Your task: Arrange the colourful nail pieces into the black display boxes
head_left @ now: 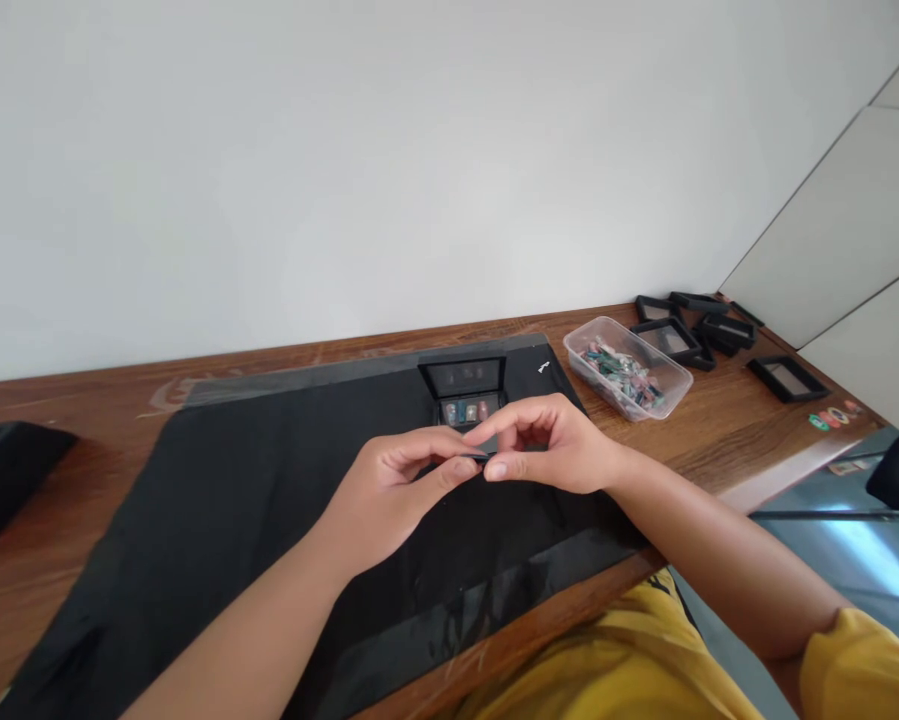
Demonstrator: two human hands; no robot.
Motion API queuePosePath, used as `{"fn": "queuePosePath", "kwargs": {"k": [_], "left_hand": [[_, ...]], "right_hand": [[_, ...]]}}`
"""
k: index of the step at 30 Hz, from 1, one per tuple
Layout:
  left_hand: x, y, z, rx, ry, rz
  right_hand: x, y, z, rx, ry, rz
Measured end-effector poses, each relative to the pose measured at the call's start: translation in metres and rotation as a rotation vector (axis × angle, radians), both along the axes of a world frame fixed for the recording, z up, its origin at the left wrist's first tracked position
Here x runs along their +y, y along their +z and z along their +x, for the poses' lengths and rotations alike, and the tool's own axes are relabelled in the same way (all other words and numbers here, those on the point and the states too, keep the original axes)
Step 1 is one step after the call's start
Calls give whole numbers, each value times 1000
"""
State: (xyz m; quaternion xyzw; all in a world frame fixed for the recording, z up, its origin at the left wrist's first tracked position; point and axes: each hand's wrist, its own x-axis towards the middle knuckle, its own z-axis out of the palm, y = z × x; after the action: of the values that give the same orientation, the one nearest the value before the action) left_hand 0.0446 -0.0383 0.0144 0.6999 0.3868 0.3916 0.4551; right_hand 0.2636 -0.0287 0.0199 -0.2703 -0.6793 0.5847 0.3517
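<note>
My left hand (pixel 393 485) and my right hand (pixel 550 445) meet over the black mat (pixel 246 500). Their thumbs and fingers are closed on a small, thin, dark piece (pixel 483 458), mostly hidden by the fingertips, so its kind is unclear. Just beyond my hands stands an open black case (pixel 462 378), its lid raised toward the wall. Inside its lower half lie several small glossy rounded pieces (pixel 467 412) in blue, pale and pinkish tones, which look like false nails. My right fingers partly cover the case's near edge.
Right of the mat, a clear plastic tub (pixel 670 395) holds many small colourful pieces. Several black window boxes (pixel 666 338) pile up behind it, another box (pixel 788 378) lying nearer the edge beside round stickers (pixel 830 417). A black box (pixel 14 470) stands far left; a white scrap (pixel 543 367) lies on the mat.
</note>
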Motion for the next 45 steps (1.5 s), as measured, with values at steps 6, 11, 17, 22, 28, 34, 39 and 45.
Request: {"fn": "queuePosePath", "kwargs": {"k": [6, 11, 17, 22, 28, 34, 39, 45], "left_hand": [[-2, 5, -1, -46, -130, -130], [-3, 7, 3, -34, -175, -168], [0, -2, 2, -48, -117, -154], [3, -8, -2, -67, 1, -167], [10, -9, -9, -44, 251, -103], [20, -17, -17, 147, 533, 17], [24, -22, -20, 354, 532, 146], [29, -36, -22, 475, 408, 185]], "right_hand": [[-1, 4, 2, 19, 127, -63], [-3, 3, 2, -27, 130, -31], [-9, 5, -1, -42, 73, 47], [-7, 4, 1, -129, -88, 227], [7, 7, 12, -594, -315, 468], [15, 7, 7, -1056, -315, 395], [18, 5, -1, -1089, -353, 332], [20, 4, -6, -1065, -368, 295]]}}
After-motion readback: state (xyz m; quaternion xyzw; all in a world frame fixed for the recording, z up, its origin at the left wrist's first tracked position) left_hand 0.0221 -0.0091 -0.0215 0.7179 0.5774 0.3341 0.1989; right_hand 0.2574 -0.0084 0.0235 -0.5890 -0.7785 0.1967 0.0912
